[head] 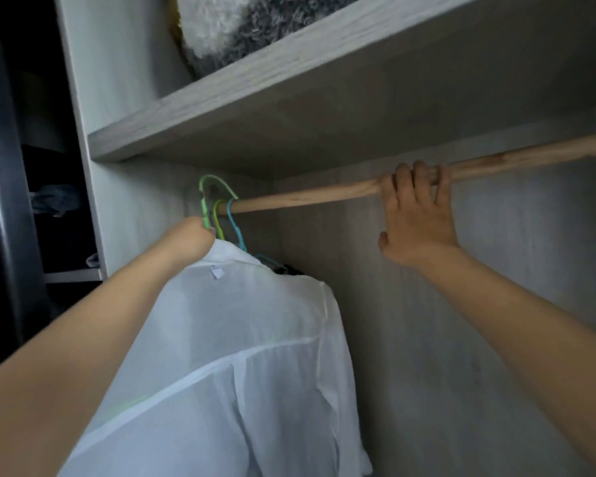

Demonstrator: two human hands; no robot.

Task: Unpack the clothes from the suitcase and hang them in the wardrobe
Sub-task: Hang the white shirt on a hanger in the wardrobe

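Observation:
A thin white shirt (241,356) hangs on a light green hanger (210,187), whose hook is raised just above the left end of the wooden rail (307,196). My left hand (193,239) grips that hanger at its neck, right above the shirt's collar. Two more hangers sit on the rail beside it, a yellow-green one (218,218) and a blue one (235,228) that carries a dark garment mostly hidden behind the shirt. My right hand (417,218) holds the rail further right, fingers curled over its top.
A grey wooden shelf (255,108) runs just above the rail, with a fluffy grey and white cushion (241,25) on it. The wardrobe's left side panel (131,208) stands close to the hangers. Dark side shelves (55,208) at far left hold folded clothes.

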